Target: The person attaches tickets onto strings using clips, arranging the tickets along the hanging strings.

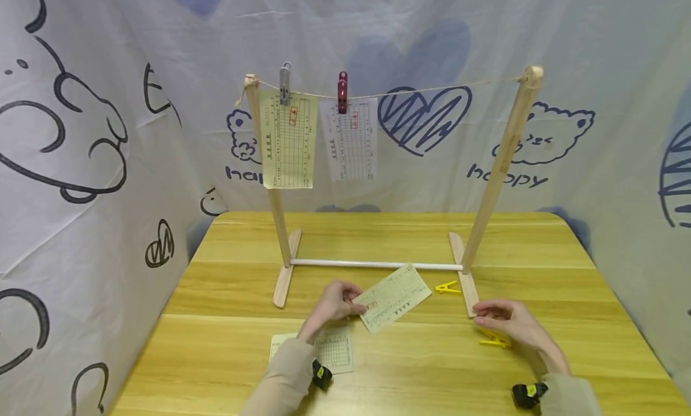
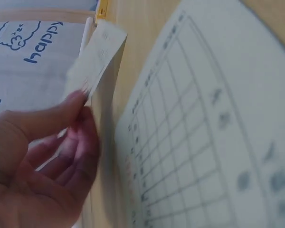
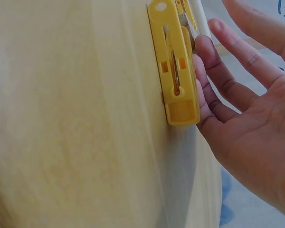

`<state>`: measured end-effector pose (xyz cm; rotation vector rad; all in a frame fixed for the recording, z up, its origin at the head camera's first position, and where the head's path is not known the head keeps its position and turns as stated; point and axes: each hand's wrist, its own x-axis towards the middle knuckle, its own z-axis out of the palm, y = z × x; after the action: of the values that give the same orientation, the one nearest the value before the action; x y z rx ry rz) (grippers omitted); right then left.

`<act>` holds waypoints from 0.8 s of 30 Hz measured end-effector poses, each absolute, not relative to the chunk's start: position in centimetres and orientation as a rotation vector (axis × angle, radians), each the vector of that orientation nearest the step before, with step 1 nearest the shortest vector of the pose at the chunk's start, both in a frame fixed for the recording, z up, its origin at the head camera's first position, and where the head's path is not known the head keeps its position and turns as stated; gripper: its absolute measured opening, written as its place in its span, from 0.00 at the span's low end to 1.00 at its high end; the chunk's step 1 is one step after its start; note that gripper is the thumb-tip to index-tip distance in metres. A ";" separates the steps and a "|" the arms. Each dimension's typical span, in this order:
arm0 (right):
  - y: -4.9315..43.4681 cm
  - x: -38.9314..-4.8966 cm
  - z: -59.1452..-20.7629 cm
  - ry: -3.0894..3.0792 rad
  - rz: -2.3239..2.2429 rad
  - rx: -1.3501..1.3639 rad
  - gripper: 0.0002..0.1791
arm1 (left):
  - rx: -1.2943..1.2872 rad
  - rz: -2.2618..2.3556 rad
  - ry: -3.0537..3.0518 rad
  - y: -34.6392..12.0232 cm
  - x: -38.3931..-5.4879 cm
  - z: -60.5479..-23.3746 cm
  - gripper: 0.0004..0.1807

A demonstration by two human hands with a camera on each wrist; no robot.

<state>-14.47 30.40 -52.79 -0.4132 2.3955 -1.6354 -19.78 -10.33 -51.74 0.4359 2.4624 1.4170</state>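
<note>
Patterned cloth backdrop [image 1: 621, 62] behind and around. Before it, a wood-grain table [image 1: 415, 374], bearing a wooden frame [image 1: 499, 164] with a white rod [image 1: 372, 264] low across and a string [image 1: 459, 88] along the top. Hanging from the string, side by side toward its left end: a yellow ruled slip [image 1: 297, 158] and a paler ruled slip [image 1: 351, 152]. Over the table, a held ruled slip [image 1: 396, 299]; partly under the left sleeve [image 1: 283, 374], a lower ruled slip [image 1: 336, 353].

Left hand [image 1: 332, 305]: thumb and fingers pinching one end of the held ruled slip. Best to keep that pinch light and close to the edge, to avoid creasing thin paper. Right hand [image 1: 515, 326]: fingers loosely bent, nothing in the grasp, beside the frame's right foot. Cannot tell about contact with the near yellow clip [image 1: 493, 340]. If taking that clip, wise to pinch squarely across the handles, clear of the foot. Elsewhere, similarly small: far yellow clip [image 1: 447, 288] beside the same foot, grey clip [image 1: 285, 86] and dark red clip [image 1: 342, 92] on the string.
</note>
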 end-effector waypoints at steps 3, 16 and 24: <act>30.3 -14.5 -52.9 2.406 -1.636 -0.419 0.20 | 0.446 1.339 2.459 -10.4 -19.5 -51.4 0.20; 30.5 -14.5 -53.1 2.389 -1.669 -0.373 0.21 | 1.121 0.667 2.396 -7.6 -18.6 -51.0 0.34; 30.7 -14.5 -53.4 2.358 -1.687 -0.369 0.21 | 1.065 0.509 2.578 -7.3 -18.3 -51.7 0.42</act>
<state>-14.53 30.75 -53.37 -0.3694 2.3580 -1.6872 -18.26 -7.28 -51.68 1.0648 2.5782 0.5086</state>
